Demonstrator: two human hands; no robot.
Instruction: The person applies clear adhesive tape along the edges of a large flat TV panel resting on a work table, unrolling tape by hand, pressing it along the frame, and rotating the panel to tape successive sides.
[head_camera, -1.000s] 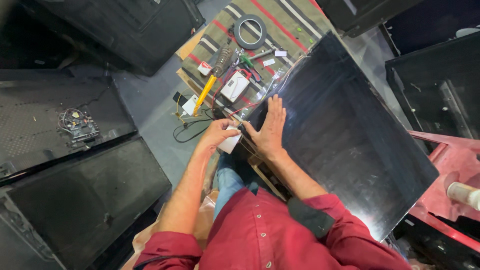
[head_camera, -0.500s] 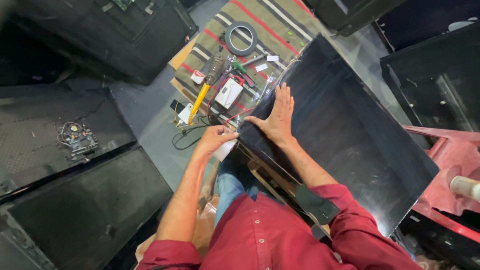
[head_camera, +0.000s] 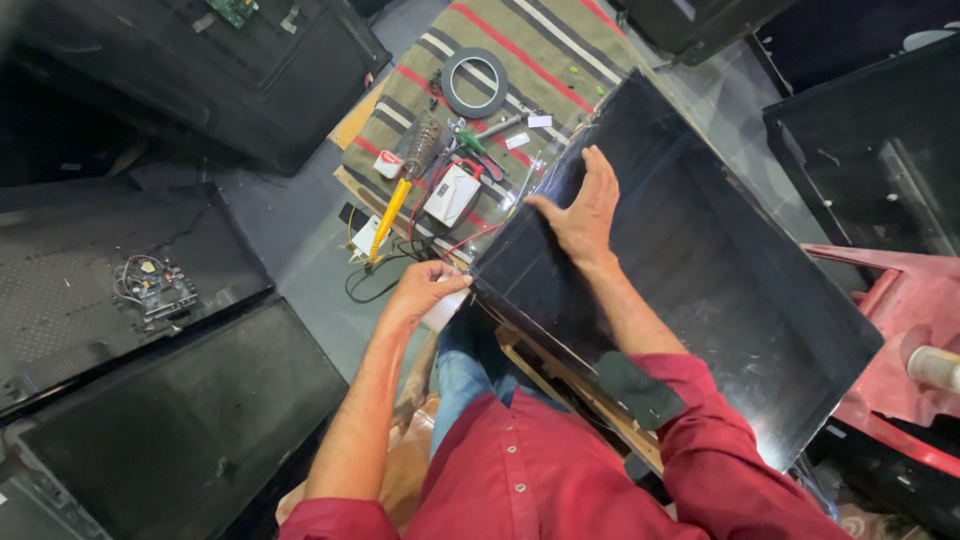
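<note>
— While you look down from above, where does each hand sit?

— My right hand (head_camera: 583, 212) lies flat on the black screen panel (head_camera: 700, 270), fingers (head_camera: 600, 165) spread wide and gripping nothing, thumb pointing to the left of the frame. The panel runs from the centre down to the lower right, tilted across my lap.

— And the other one?

— My left hand (head_camera: 420, 290) is at the panel's near left corner, just left of centre, fingers curled shut on a small white piece (head_camera: 443, 310); I cannot tell what it is.

— What lies about them?

— Above my hands, a striped mat (head_camera: 560, 50) carries a roll of black tape (head_camera: 475, 82), a yellow-handled tool (head_camera: 388, 218) and a white box (head_camera: 452, 193). Dark casings fill the left; a red chair (head_camera: 905, 300) stands at right.
</note>
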